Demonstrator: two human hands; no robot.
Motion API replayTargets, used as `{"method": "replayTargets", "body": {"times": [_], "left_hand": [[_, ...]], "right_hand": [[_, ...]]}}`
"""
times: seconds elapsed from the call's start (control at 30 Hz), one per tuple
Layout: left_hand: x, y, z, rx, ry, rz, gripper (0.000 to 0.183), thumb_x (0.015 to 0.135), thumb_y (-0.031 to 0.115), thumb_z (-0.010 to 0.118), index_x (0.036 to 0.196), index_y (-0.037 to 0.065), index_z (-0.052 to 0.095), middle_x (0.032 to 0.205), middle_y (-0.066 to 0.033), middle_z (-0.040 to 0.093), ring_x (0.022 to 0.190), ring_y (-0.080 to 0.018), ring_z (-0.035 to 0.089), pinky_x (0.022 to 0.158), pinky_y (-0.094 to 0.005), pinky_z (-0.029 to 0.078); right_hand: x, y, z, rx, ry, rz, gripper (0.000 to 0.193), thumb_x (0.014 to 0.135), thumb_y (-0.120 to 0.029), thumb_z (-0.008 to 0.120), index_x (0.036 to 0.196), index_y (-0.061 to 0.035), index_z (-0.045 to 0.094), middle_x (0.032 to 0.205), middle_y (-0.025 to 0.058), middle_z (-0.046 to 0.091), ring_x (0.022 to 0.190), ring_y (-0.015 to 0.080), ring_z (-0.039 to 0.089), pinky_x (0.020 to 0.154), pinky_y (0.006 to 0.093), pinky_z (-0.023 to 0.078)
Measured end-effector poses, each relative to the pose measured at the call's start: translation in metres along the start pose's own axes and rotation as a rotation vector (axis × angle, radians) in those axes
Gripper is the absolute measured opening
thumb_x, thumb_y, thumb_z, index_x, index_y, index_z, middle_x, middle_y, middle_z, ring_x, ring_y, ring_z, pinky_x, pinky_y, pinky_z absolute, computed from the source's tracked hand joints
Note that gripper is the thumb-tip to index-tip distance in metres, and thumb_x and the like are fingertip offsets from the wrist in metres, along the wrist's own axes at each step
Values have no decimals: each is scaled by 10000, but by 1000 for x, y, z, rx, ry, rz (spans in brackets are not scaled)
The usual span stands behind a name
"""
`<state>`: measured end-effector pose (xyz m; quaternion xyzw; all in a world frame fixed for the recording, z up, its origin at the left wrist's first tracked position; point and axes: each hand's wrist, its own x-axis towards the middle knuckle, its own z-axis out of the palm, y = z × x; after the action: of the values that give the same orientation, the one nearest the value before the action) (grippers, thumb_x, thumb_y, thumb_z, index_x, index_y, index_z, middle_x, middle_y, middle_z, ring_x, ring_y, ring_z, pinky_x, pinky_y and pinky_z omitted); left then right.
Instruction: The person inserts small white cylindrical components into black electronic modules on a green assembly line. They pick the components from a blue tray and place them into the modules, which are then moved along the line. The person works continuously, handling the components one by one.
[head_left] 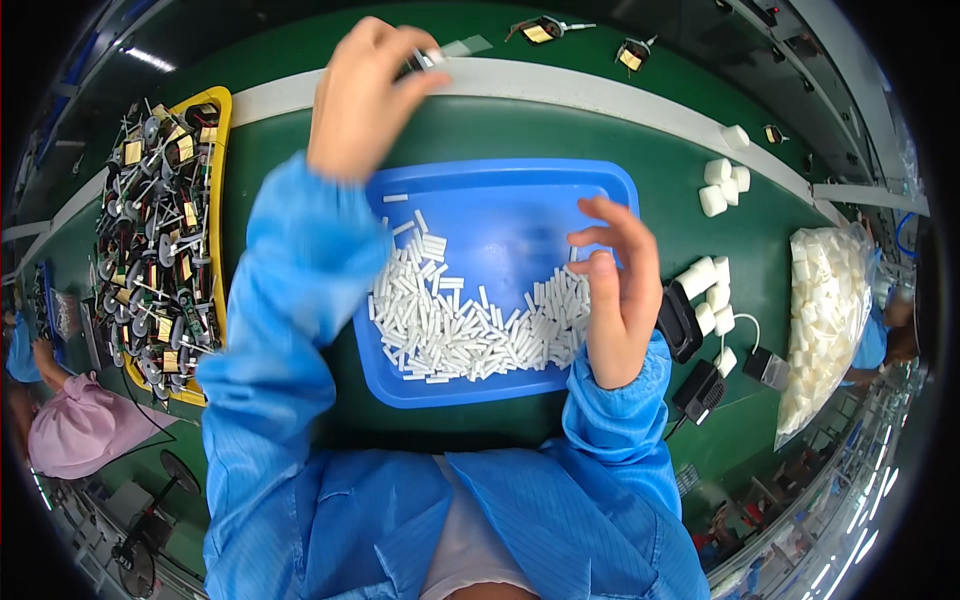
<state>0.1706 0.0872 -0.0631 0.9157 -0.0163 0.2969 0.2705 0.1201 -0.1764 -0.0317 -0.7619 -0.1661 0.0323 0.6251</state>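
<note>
My left hand (pixel 365 105) is raised over the far rail, thumb and fingers closed on a small dark part (pixel 420 62) with a pale, blurred end pointing right. Most of that part is hidden by the fingers. Over the right side of a blue tray (pixel 500 172), my right hand (pixel 625 285) pinches what looks like a short white tube (pixel 573 255) between thumb and a fingertip, with the index finger raised. Many loose white tubes (pixel 450 325) lie heaped along the tray's near and left sides.
At left, a yellow bin (pixel 222 190) is piled with small dark motor-like parts (pixel 165 260). Similar parts (pixel 540 32) lie beyond the white rail (pixel 590 80). White foam-like blocks (pixel 715 185), black devices (pixel 700 390) and a clear bag of blocks (pixel 828 315) occupy the right.
</note>
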Motion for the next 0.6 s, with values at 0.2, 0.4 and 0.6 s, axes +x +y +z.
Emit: {"method": "replayTargets", "body": {"times": [0.2,0.4,0.6], "left_hand": [[49,-134,53,206,-89,-214,503,679,396,787,953,46,552,848,-174,654,802,-375,625,724,-423,494],[35,-96,32,652,-64,-300,352,793,311,673,1110,163,633,1290,-87,515,1183,-309,478,899,-462,464],[-18,-98,-111,968,-193,-437,484,743,9,541,1182,208,592,1224,-33,575,1165,-288,500,954,-417,435]], "right_hand": [[-5,10,4,-114,-125,60,199,861,-25,582,1057,3,607,1015,111,629,891,180,610,733,275,508],[-7,5,4,-215,-165,60,101,865,-46,596,941,-3,647,922,101,657,843,189,625,675,273,497],[-10,-5,4,-226,-196,-29,82,840,-32,619,906,-2,657,855,103,667,764,203,633,648,276,499]]}}
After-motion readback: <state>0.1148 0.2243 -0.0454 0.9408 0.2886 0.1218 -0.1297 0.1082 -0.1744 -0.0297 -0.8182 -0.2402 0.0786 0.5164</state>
